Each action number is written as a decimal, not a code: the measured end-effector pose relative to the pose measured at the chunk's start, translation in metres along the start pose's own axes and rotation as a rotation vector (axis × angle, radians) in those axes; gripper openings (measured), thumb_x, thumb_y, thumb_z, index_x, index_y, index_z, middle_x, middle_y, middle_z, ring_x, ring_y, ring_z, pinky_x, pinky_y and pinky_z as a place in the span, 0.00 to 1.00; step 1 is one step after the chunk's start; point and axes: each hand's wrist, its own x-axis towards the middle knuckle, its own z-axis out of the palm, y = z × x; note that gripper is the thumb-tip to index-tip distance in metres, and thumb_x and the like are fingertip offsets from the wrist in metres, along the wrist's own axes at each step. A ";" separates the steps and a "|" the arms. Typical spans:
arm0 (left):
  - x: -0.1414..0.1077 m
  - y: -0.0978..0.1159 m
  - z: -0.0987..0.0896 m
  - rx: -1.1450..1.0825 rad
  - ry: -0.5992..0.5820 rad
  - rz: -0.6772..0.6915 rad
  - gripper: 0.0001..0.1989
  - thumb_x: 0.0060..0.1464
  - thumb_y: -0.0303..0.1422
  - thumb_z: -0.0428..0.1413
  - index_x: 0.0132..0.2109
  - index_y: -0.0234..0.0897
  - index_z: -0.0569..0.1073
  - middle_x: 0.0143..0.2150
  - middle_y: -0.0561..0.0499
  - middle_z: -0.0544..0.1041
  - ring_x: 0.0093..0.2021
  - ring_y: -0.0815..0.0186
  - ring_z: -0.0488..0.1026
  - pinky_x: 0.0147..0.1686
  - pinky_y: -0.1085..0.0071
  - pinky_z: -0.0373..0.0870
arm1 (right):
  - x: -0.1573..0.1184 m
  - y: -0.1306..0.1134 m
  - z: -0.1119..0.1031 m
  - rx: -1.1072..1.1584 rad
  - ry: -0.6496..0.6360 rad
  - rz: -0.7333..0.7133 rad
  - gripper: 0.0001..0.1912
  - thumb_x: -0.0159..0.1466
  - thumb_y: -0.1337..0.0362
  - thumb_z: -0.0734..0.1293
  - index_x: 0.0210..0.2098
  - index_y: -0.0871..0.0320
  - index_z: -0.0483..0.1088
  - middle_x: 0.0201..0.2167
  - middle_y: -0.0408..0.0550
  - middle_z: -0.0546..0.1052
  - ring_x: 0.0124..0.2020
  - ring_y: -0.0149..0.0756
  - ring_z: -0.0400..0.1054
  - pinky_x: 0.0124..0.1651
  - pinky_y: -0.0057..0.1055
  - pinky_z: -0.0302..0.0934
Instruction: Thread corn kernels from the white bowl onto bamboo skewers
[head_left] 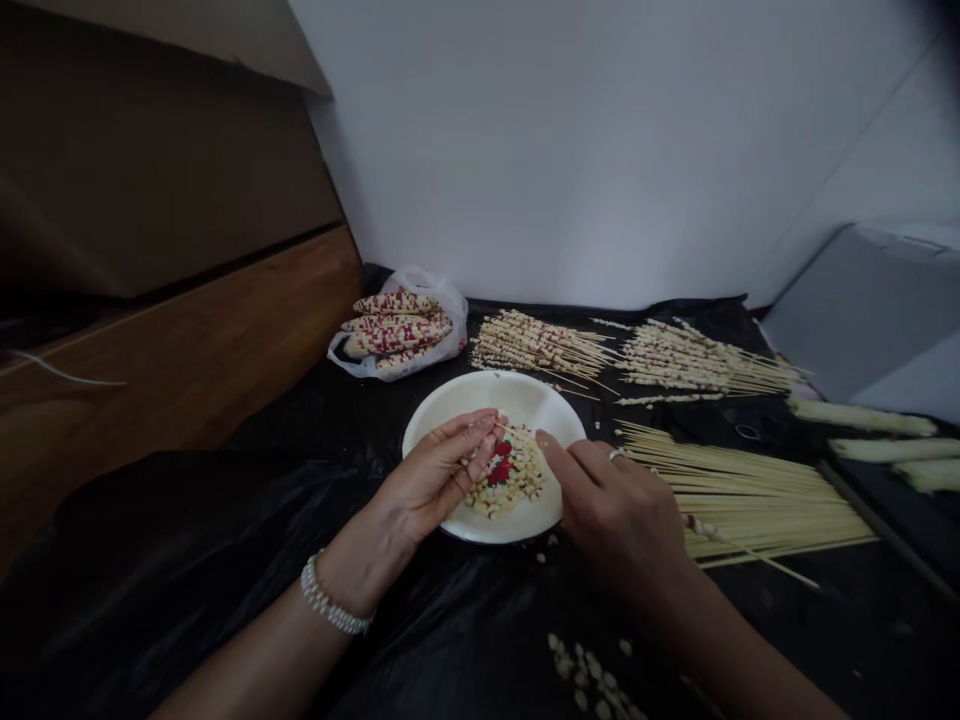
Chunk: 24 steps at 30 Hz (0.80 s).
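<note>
Right hand (626, 505) closed around a kernel-bearing stick (780, 568), left hand (435, 470) pinched near its tip above kernels (527, 482) in the white bowl (442, 402); left pinch contents unclear; judged: tip alignment needs steadiness.

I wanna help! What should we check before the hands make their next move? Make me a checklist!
1. Right hand has the stick: ok, its far end pokes out past the hand, with kernels on it.
2. Left hand is over the bowl: ok.
3. Kernels in the bowl for picking: ok, there are lots.
4. No kernels spilled: not ok, some sit on the black sheet.
5. Left fingertips pinch a kernel: cannot tell, it's too small to see.
6. Bare sticks close by: ok, right of the bowl.
</note>
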 end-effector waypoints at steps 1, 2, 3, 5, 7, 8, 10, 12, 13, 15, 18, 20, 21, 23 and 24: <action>-0.001 -0.001 0.000 0.005 0.016 0.009 0.11 0.47 0.17 0.60 0.38 0.32 0.77 0.39 0.49 0.79 0.35 0.74 0.76 0.36 0.85 0.74 | 0.000 -0.002 0.000 -0.004 -0.006 0.005 0.18 0.62 0.71 0.61 0.52 0.63 0.68 0.28 0.45 0.72 0.26 0.33 0.61 0.29 0.32 0.48; -0.001 -0.001 0.000 0.016 0.036 0.025 0.11 0.46 0.17 0.60 0.39 0.31 0.77 0.39 0.48 0.79 0.35 0.73 0.77 0.35 0.84 0.74 | 0.000 -0.003 0.000 -0.009 -0.008 0.013 0.18 0.62 0.71 0.60 0.52 0.63 0.68 0.28 0.45 0.72 0.26 0.33 0.61 0.29 0.32 0.48; -0.002 -0.002 0.001 0.025 0.054 0.040 0.12 0.46 0.17 0.60 0.39 0.31 0.77 0.39 0.47 0.79 0.35 0.72 0.77 0.35 0.84 0.74 | -0.001 -0.005 0.000 -0.014 -0.006 0.022 0.18 0.62 0.72 0.60 0.51 0.63 0.68 0.28 0.45 0.72 0.26 0.32 0.61 0.29 0.32 0.48; -0.004 -0.003 0.003 0.033 0.069 0.047 0.12 0.45 0.16 0.60 0.38 0.31 0.77 0.39 0.47 0.79 0.34 0.72 0.77 0.35 0.83 0.74 | -0.002 -0.008 -0.001 -0.018 -0.008 0.042 0.18 0.62 0.73 0.59 0.51 0.63 0.68 0.28 0.46 0.72 0.25 0.32 0.61 0.29 0.32 0.48; -0.005 -0.004 0.004 0.034 0.059 0.054 0.12 0.45 0.15 0.60 0.37 0.32 0.77 0.39 0.48 0.79 0.34 0.73 0.77 0.34 0.84 0.74 | -0.003 -0.010 -0.001 -0.014 -0.015 0.059 0.18 0.62 0.73 0.59 0.51 0.63 0.68 0.28 0.46 0.72 0.25 0.32 0.61 0.29 0.32 0.48; -0.005 -0.005 0.005 0.038 0.053 0.056 0.12 0.45 0.15 0.60 0.36 0.32 0.78 0.38 0.48 0.79 0.34 0.73 0.76 0.34 0.84 0.74 | -0.003 -0.011 -0.001 -0.010 -0.016 0.064 0.18 0.62 0.73 0.59 0.51 0.63 0.68 0.28 0.46 0.72 0.25 0.32 0.61 0.29 0.32 0.48; -0.004 -0.007 0.005 0.053 0.051 0.068 0.11 0.45 0.16 0.59 0.36 0.32 0.78 0.37 0.49 0.79 0.33 0.74 0.76 0.33 0.84 0.74 | -0.003 -0.012 -0.001 -0.001 -0.016 0.070 0.18 0.63 0.72 0.59 0.52 0.64 0.68 0.28 0.46 0.72 0.24 0.32 0.61 0.28 0.32 0.48; -0.003 -0.008 0.005 0.068 0.055 0.100 0.10 0.46 0.17 0.59 0.36 0.32 0.78 0.35 0.50 0.79 0.31 0.75 0.75 0.33 0.85 0.73 | -0.003 -0.013 -0.002 0.006 -0.006 0.074 0.18 0.63 0.72 0.58 0.52 0.64 0.68 0.28 0.46 0.72 0.24 0.31 0.60 0.28 0.32 0.48; -0.003 -0.009 0.005 0.072 0.058 0.124 0.09 0.46 0.18 0.60 0.35 0.32 0.78 0.34 0.50 0.79 0.30 0.75 0.75 0.32 0.85 0.73 | -0.003 -0.014 -0.002 0.006 -0.001 0.076 0.18 0.63 0.72 0.58 0.51 0.64 0.68 0.28 0.46 0.72 0.24 0.31 0.60 0.28 0.32 0.48; -0.003 -0.010 0.005 0.071 0.073 0.146 0.08 0.46 0.18 0.60 0.35 0.32 0.78 0.33 0.50 0.79 0.29 0.76 0.75 0.32 0.85 0.73 | -0.003 -0.014 -0.002 0.007 0.001 0.077 0.18 0.63 0.72 0.58 0.51 0.64 0.68 0.28 0.46 0.72 0.23 0.31 0.59 0.28 0.32 0.47; -0.005 -0.008 0.006 0.044 0.098 0.111 0.09 0.47 0.17 0.59 0.35 0.32 0.78 0.35 0.49 0.79 0.32 0.74 0.76 0.34 0.84 0.74 | -0.003 -0.014 -0.003 0.003 -0.012 0.080 0.18 0.63 0.72 0.58 0.51 0.63 0.69 0.28 0.45 0.72 0.23 0.31 0.59 0.28 0.32 0.47; -0.005 -0.007 0.008 0.016 0.088 0.080 0.09 0.49 0.18 0.58 0.37 0.31 0.78 0.37 0.48 0.79 0.33 0.73 0.76 0.35 0.82 0.74 | -0.003 -0.013 -0.003 -0.003 -0.019 0.087 0.18 0.63 0.72 0.59 0.51 0.63 0.68 0.28 0.45 0.72 0.23 0.32 0.59 0.27 0.32 0.46; -0.005 -0.007 0.008 0.008 0.072 0.071 0.08 0.50 0.19 0.58 0.37 0.31 0.78 0.36 0.48 0.79 0.33 0.73 0.76 0.35 0.82 0.75 | -0.003 -0.012 -0.003 -0.008 -0.020 0.091 0.18 0.62 0.72 0.60 0.52 0.62 0.68 0.28 0.45 0.72 0.23 0.32 0.59 0.27 0.33 0.46; -0.004 -0.006 0.009 0.008 0.028 0.049 0.09 0.51 0.20 0.57 0.40 0.30 0.78 0.36 0.47 0.79 0.31 0.74 0.76 0.33 0.83 0.75 | -0.003 -0.011 -0.003 -0.019 -0.022 0.092 0.18 0.62 0.71 0.60 0.52 0.62 0.68 0.28 0.44 0.72 0.24 0.32 0.60 0.28 0.33 0.46; -0.004 -0.006 0.009 0.018 0.010 0.041 0.09 0.51 0.20 0.58 0.40 0.30 0.78 0.35 0.47 0.79 0.30 0.74 0.76 0.32 0.83 0.74 | -0.002 -0.011 -0.003 -0.022 -0.022 0.089 0.18 0.62 0.71 0.61 0.52 0.62 0.68 0.28 0.44 0.72 0.24 0.32 0.61 0.28 0.33 0.47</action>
